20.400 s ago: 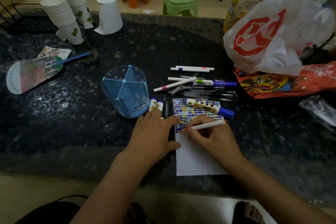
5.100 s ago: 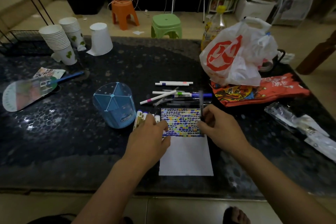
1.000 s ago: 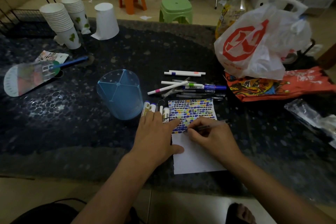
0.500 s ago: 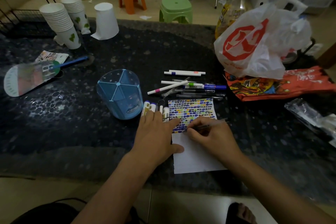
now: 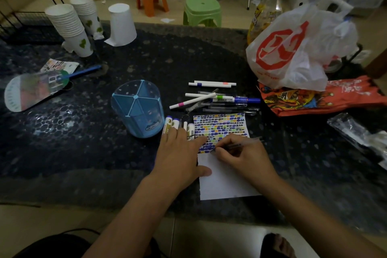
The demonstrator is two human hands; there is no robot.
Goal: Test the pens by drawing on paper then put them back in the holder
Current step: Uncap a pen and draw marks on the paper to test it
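A white sheet of paper (image 5: 225, 182) lies on the dark table (image 5: 83, 148), its upper half covered in small coloured marks. My right hand (image 5: 243, 158) pinches a clear thin pen (image 5: 245, 142) with its tip on the paper near the lowest row of marks. My left hand (image 5: 180, 157) rests flat, fingers straight, on the paper's left edge and over the ends of several markers (image 5: 178, 124). The blue divided pen holder (image 5: 139, 109) stands empty to the left. A loose pile of pens (image 5: 215, 98) lies beyond the paper.
A white plastic bag with red print (image 5: 293, 48) and an orange packet (image 5: 322, 98) sit at the right. Stacked paper cups (image 5: 71, 27), an upturned cup (image 5: 121, 25) and a hand fan (image 5: 31, 90) are at the left. Clear wrappers (image 5: 360, 134) lie far right.
Over the last second the hands have hardly moved; the pen tip stays at the paper. Five seconds ago my right hand held a pen upright above the paper's right edge.
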